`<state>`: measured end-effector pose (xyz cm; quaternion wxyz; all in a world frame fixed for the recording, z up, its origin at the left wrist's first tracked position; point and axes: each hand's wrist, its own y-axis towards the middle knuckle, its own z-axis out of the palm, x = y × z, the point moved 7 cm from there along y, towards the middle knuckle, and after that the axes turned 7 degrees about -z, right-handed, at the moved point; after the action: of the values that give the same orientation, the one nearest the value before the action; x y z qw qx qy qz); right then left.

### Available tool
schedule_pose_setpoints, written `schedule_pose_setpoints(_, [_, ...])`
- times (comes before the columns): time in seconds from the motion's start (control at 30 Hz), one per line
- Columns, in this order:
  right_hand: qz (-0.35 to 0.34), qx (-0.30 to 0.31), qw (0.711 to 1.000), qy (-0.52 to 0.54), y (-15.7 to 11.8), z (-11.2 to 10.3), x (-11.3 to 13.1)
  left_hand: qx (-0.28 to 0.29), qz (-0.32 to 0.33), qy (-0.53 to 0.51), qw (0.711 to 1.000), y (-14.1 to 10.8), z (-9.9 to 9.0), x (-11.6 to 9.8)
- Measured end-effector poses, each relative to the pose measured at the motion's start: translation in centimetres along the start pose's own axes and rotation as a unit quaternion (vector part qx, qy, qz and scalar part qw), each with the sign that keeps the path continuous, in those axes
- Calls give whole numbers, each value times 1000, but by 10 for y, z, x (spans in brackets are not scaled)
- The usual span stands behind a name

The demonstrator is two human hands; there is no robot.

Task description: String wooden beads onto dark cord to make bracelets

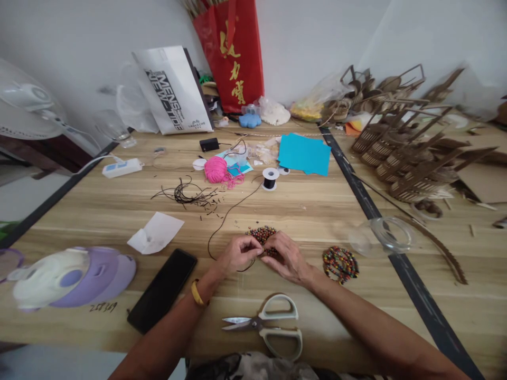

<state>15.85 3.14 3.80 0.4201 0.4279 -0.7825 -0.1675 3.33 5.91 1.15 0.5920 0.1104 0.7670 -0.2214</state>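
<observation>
My left hand (pixel 240 253) pinches the black cord (pixel 222 221), which curves down from a white spool (pixel 270 179) behind the hands. Its fingertips meet those of my right hand (pixel 285 256) in front of a pile of small multicoloured beads (pixel 259 232). The right fingers are closed too; whatever lies between them is too small to make out. A short cord end shows below the left fingers. To the right lies a coiled strand of similar beads (pixel 340 264). Open-bladed scissors (pixel 261 323) with pale handles rest nearer the table's front edge.
A black phone (pixel 162 290), white paper (pixel 156 233) and a purple-white device (pixel 75 277) are on the left. Cut black cords (pixel 186 194), pink yarn (pixel 216 170) and blue sheets (pixel 304 153) lie farther back. A clear round container (pixel 390 235) and woven baskets (pixel 412 158) stand right.
</observation>
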Motion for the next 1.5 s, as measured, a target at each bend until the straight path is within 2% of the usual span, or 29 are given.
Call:
schedule_pose_setpoints(0.27, [-24, 11, 999, -35, 1, 4, 2, 7, -5, 4, 1000, 0, 5, 7])
schedule_pose_setpoints(0.43, [-20, 5, 999, -24, 0, 3, 0, 34, -27, -12, 999, -1, 5, 6])
schedule_pose_setpoints(0.63, [-22, 5, 1000, -6, 2, 1, 3, 37, -41, 5, 998, -2, 2, 9])
schedule_pose_setpoints(0.83, [31, -63, 997, 28, 0, -10, -7, 9, -30, 35, 999, -1, -9, 8])
schedule_pose_setpoints(1.0, [68, -95, 993, 25, -6, -9, -18, -23, -34, 0, 999, 1, -18, 7])
schedule_pose_setpoints(1.5, [41, -35, 998, -28, -2, -2, -9, -44, -22, -26, 998, 4, -24, 13])
